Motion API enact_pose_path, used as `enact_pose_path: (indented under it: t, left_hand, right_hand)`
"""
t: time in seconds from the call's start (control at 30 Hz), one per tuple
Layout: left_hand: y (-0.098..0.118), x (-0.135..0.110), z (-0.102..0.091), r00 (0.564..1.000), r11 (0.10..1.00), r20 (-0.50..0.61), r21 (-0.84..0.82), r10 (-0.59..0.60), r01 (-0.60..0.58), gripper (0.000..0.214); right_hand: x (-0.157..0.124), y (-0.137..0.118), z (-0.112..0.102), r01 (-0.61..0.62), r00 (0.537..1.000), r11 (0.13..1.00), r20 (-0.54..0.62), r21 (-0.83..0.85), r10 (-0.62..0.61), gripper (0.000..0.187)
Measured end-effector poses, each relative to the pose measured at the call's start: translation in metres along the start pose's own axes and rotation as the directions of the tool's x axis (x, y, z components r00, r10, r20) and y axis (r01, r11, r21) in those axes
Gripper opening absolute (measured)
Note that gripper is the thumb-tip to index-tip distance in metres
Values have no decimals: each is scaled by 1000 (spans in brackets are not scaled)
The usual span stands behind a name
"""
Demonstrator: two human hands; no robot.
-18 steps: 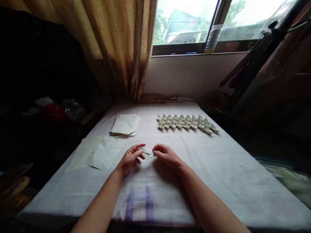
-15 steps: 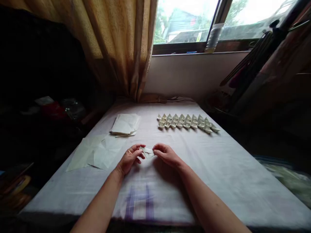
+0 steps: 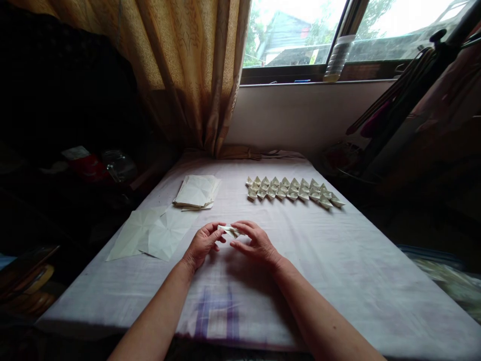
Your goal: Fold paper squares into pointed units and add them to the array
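**Table by the window: two hands on one small folded paper**

A table [image 3: 338, 260] covered with a pale cloth, which has a purple check near the front edge, stands under a window [image 3: 300, 30]. A tan curtain [image 3: 188, 75] hangs at the left of the window, and a clear bottle [image 3: 336, 57] stands on the sill.

The left hand [image 3: 203, 243] and the right hand [image 3: 255, 243] meet near the middle of the table, close together with their fingertips almost touching. Between them is a small folded paper [image 3: 230, 230]. The left hand pinches its left end between thumb and fingers. The right hand closes over its right end, with the fingers curled on top. The paper sits just beyond the knuckles, at the fingertips of both hands. It seems to be held slightly above the cloth, though the view is too small to be sure.

Beyond the left hand and to its left, flat creased sheets [image 3: 154, 233] lie spread on the cloth. A stack of paper [image 3: 197, 191] lies farther back, just past them. Beyond the right hand, well apart from it, rows of folded pieces [image 3: 293, 190] lie side by side in a neat band.
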State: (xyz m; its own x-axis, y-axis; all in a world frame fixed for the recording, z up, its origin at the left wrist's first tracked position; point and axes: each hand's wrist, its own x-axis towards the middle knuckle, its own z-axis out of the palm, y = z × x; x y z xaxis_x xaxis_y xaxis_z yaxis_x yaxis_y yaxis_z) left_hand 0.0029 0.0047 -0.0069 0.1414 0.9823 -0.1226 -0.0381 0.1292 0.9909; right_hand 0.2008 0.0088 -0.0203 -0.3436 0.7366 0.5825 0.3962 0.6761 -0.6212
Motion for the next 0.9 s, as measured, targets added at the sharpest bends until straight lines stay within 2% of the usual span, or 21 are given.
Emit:
enact_pose_path:
  t: [0.17, 0.43, 0.73, 0.9]
  left_hand:
    - [2, -2, 1, 1000, 1000, 9, 23, 3, -3, 55]
    - [2, -2, 4, 1000, 997, -4, 78, 23, -23, 58]
    - [-1, -2, 5, 998, 995, -18, 85, 58, -56, 61]
    - [0, -3, 4, 999, 995, -8, 82, 52, -51, 57]
  right_hand:
    - [-3, 3, 7, 74, 997, 985, -23, -155, -78, 21]
    - [-4, 2, 8, 107, 994, 963, -4, -247, -111, 23]
    - [-4, 2, 11, 94, 996, 965, 16, -243, -92, 23]
    - [-5, 6, 13, 47, 998, 976, -18, -212, -52, 23]
